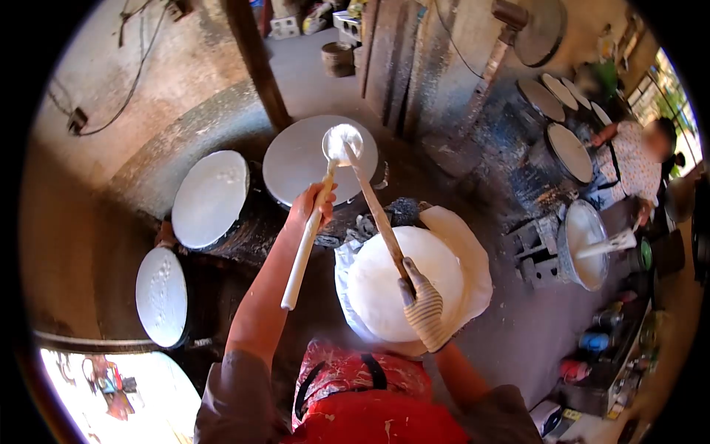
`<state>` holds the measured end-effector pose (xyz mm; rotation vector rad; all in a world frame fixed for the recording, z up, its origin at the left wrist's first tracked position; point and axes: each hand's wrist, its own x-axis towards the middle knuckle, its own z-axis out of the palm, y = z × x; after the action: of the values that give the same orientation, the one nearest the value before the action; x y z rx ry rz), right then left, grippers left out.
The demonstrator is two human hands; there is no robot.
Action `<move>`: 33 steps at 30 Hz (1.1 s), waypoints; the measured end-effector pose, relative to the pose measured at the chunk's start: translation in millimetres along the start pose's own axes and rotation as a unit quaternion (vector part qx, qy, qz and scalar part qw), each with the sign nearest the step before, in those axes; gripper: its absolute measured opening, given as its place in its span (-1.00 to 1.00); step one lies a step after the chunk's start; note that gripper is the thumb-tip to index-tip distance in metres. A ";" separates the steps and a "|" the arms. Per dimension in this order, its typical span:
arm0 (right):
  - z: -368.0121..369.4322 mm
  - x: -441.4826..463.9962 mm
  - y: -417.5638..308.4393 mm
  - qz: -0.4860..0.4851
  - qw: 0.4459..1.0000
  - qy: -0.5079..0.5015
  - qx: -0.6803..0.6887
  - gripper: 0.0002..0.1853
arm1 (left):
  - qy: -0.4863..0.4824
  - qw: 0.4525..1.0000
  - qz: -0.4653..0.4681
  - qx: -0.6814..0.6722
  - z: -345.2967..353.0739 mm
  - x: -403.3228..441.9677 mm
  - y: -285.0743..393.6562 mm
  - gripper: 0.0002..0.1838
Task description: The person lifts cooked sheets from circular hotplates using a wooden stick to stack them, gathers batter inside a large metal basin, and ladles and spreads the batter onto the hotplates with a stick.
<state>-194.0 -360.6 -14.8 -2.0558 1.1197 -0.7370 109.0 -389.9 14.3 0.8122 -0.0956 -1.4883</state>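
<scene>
The ladle (309,237), its bowl (340,135) over the large griddle (296,163), seemed stiff and probably top-heavy, best held high on its handle (299,271), where the left grip (314,205) curled round, while the gloved right grip (424,314) clasped a wooden stick (378,212).

Daylight is entering strongly through the opening (171,388) at lower left, which is glowing almost white, and through the window (688,126) at right. The floor (503,325) is staying rather dim. Glare is whitening the ladle (343,139). The wide lens is bending the edges, and darkness is filling the corners.
</scene>
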 end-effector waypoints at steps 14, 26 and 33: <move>133.1 45.1 -52.7 0.132 0.975 0.083 -0.156 -0.51 | 0.007 0.950 0.049 0.308 -54.0 124.8 37.5 -0.82; 237.3 66.0 -15.0 0.248 0.956 0.141 -0.070 -0.52 | -0.054 0.797 0.138 0.586 -73.1 133.0 70.2 -0.77; 248.9 54.7 -77.3 0.138 0.954 0.234 -0.123 -0.52 | -0.070 0.605 0.364 0.705 -97.5 141.4 88.5 -0.57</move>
<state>52.4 -305.1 -99.0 -1.9072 1.8034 -1.0142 253.2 -487.2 -69.7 1.5847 -1.6995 -0.3898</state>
